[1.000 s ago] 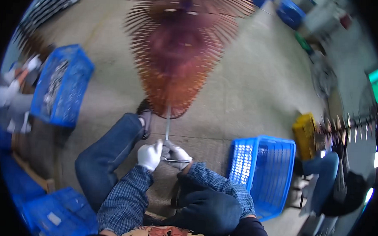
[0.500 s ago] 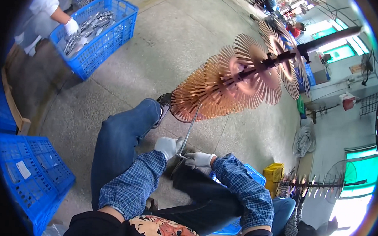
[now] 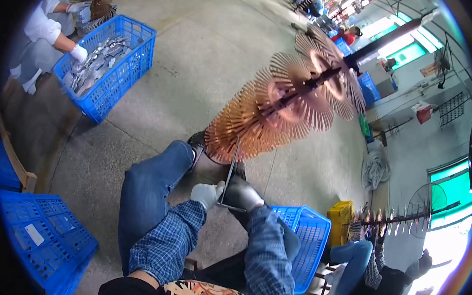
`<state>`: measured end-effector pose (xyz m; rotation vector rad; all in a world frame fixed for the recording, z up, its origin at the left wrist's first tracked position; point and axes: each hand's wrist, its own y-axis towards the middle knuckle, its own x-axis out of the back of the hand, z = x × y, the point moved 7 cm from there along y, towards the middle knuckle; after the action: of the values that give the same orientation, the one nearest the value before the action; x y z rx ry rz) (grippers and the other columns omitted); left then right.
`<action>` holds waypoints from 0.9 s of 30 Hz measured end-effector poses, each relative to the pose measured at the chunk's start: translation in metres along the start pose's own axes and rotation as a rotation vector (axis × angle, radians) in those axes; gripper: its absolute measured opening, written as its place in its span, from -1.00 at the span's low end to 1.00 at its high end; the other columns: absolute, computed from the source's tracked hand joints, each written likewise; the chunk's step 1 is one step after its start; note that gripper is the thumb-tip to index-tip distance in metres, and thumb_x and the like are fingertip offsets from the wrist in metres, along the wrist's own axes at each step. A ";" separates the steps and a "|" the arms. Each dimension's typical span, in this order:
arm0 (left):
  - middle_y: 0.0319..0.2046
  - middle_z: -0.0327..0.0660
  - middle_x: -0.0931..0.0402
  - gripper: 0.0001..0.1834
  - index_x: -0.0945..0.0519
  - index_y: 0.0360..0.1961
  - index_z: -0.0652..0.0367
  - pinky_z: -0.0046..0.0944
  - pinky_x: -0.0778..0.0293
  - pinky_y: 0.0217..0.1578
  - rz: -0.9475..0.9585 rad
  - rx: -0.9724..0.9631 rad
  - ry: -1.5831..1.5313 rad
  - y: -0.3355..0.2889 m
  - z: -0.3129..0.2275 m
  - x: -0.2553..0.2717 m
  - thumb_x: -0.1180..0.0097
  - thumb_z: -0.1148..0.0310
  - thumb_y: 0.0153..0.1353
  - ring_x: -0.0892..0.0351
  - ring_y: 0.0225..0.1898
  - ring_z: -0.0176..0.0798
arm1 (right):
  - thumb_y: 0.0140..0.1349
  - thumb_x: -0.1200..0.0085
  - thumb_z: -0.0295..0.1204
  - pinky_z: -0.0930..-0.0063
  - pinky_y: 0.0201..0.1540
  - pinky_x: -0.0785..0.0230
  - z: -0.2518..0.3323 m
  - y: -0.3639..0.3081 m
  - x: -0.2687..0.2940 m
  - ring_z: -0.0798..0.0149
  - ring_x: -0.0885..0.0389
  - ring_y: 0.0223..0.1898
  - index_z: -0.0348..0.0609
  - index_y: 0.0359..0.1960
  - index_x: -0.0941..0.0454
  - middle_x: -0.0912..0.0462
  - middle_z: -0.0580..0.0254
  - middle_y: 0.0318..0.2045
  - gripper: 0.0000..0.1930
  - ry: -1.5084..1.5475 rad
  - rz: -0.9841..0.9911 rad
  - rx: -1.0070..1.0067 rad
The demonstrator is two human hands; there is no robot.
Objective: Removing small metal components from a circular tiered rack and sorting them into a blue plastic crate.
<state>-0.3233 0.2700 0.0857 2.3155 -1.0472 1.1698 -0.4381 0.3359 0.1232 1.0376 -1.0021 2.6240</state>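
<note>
My left hand point(image 3: 207, 195), in a white glove, is closed round a thin metal rod point(image 3: 228, 177) close to its bent lower end. The rod's far tip reaches the lower tier of a tall rack of copper-coloured flat pieces point(image 3: 247, 122), fanned out in tiers around a dark pole point(image 3: 327, 75). My right hand point(image 3: 246, 194), also gloved, is smeared by motion just beyond the rod's short bent arm. Its fingers cannot be made out, nor whether they touch the rod.
At the upper left, a co-worker's gloved hand point(image 3: 79, 53) reaches into a blue crate point(image 3: 121, 73) of metal pieces. Blue crates point(image 3: 46, 234) stand at lower left. A blue basket point(image 3: 310, 244) and yellow crates point(image 3: 339, 219) are at right, near another seated person point(image 3: 377, 277).
My right hand has left the rod's bent end and moved forward, blurred. My left hand keeps its grip on the rod. The view has shifted, showing more of the right-hand blue basket.
</note>
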 end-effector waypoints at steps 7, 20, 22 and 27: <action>-0.69 -0.11 -0.56 -0.30 -0.58 -0.77 0.12 -0.03 -0.33 -0.61 -0.056 -0.070 0.035 0.004 -0.018 -0.006 0.43 -0.02 0.31 -0.49 -0.64 0.12 | 0.17 0.22 -0.43 0.25 -0.16 -0.39 -0.080 0.063 0.030 -0.06 -0.55 -0.12 0.24 0.29 -0.14 -0.59 -0.06 -0.15 -0.41 0.069 -0.563 -0.108; -0.69 -0.17 -0.56 -0.43 -0.57 -0.67 0.10 -0.03 -0.32 -0.64 -0.037 -0.042 0.076 0.002 -0.006 -0.007 0.34 0.01 0.28 -0.48 -0.66 0.09 | 0.22 0.35 -0.20 0.14 -0.18 -0.38 -0.039 -0.006 -0.034 -0.19 -0.55 -0.23 -0.15 -0.20 -0.53 -0.61 -0.11 -0.23 -0.59 0.163 0.015 -0.484; -0.70 -0.19 -0.56 -0.45 -0.56 -0.64 0.09 -0.02 -0.32 -0.63 -0.040 -0.010 0.061 0.005 0.000 -0.011 0.31 0.01 0.27 -0.49 -0.66 0.09 | 0.26 0.40 -0.14 0.12 -0.16 -0.37 -0.033 -0.016 -0.053 -0.21 -0.54 -0.22 -0.18 -0.32 -0.60 -0.61 -0.10 -0.25 -0.51 0.151 0.239 -0.508; -0.72 -0.31 -0.54 -0.67 -0.54 -0.47 0.00 -0.10 -0.29 -0.69 -0.129 -0.163 0.150 0.008 -0.001 -0.015 0.20 0.09 0.22 -0.49 -0.71 -0.04 | 0.28 0.51 -0.02 0.13 -0.13 -0.36 -0.027 -0.013 -0.060 -0.16 -0.55 -0.21 -0.20 -0.28 -0.59 -0.64 -0.02 -0.28 -0.39 -0.271 0.174 -0.216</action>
<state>-0.3355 0.2717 0.0744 2.1014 -0.8906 1.1434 -0.4035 0.3691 0.0758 1.3292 -1.4588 2.4730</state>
